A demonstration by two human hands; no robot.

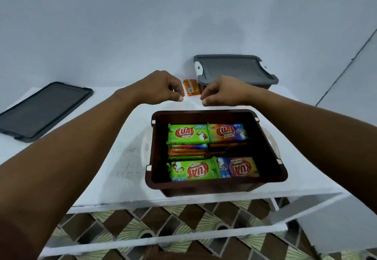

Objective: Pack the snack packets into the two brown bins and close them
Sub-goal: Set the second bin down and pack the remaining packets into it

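An open brown bin stands on the white table in front of me, filled with several green, blue and orange snack packets. A second brown bin sits at the back right with its grey lid on. One orange packet lies on the table beside that bin. My left hand and my right hand hover just beyond the open bin, either side of the orange packet. Both have loosely curled fingers and hold nothing.
A loose grey lid lies flat at the table's left edge. The wall rises right behind the table. Below the front edge a lower white shelf and a patterned floor show.
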